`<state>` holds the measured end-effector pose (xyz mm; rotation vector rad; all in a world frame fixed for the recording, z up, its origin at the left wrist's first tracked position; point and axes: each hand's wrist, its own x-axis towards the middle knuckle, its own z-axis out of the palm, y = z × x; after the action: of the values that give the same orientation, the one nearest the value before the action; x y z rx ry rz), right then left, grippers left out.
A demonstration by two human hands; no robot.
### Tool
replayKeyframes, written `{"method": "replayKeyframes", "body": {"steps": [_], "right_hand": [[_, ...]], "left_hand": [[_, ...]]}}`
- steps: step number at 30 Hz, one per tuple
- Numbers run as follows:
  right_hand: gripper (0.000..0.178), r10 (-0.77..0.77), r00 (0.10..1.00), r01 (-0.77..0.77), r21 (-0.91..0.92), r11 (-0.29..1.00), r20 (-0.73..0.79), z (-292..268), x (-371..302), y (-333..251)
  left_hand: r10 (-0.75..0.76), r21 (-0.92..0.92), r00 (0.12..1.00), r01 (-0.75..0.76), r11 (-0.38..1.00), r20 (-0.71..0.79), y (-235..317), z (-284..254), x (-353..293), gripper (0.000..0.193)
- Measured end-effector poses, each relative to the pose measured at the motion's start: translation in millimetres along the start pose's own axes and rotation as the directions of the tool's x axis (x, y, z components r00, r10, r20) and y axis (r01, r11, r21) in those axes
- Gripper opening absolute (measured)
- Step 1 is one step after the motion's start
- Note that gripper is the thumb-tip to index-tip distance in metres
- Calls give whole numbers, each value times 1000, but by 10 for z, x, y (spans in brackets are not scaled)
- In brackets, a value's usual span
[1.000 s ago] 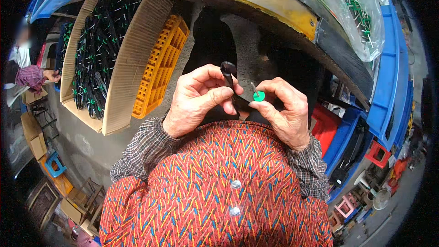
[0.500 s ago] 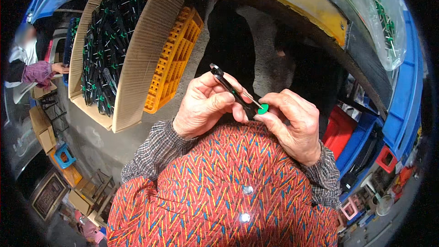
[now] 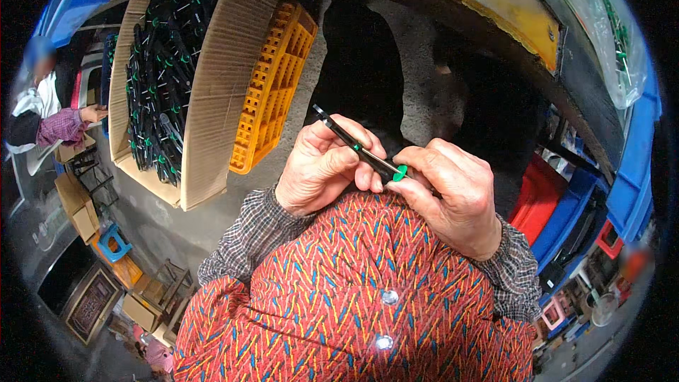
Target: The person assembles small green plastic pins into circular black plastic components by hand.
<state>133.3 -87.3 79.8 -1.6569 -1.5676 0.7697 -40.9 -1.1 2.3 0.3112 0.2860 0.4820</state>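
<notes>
In front of my body, my left hand [image 3: 322, 170] is closed round a slim black stick-like piece [image 3: 342, 132] with small green marks. That piece slants from upper left to lower right, its far tip sticking out above the fingers. Thumb and forefinger of my right hand [image 3: 453, 194] pinch a green disc-shaped head [image 3: 400, 172] at the lower right end of the black piece. A thin bright metal pin runs from the green head along the black piece. My fingers partly hide where the two parts meet.
At left, a tall cardboard box [image 3: 212, 92] holds many black pieces with green parts. Beside it stands an orange plastic crate [image 3: 272, 92]. A yellow-edged bench [image 3: 495, 7] curves across the top. A clear bag [image 3: 615, 35] of green-headed pins hangs upper right. Another person's hand [image 3: 93, 113] shows far left.
My right fingers have brought the green head slightly down and left, closer along the black piece. Less of the metal pin shows. The whole view has shifted slightly.
</notes>
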Motion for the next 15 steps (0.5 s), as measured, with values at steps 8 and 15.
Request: {"method": "replayKeyframes", "body": {"steps": [8, 15], "right_hand": [[24, -8, 1000, 8, 3, 1000, 14, 12, 28, 39], [23, -1, 1000, 1, 12, 1000, 10, 24, 46, 47]], "left_hand": [[-15, -22, 1000, 15, 1000, -4, -5, -36, 21, 22], [-2, -18, 1000, 2, 1000, -12, -19, -49, 30, 23]]}}
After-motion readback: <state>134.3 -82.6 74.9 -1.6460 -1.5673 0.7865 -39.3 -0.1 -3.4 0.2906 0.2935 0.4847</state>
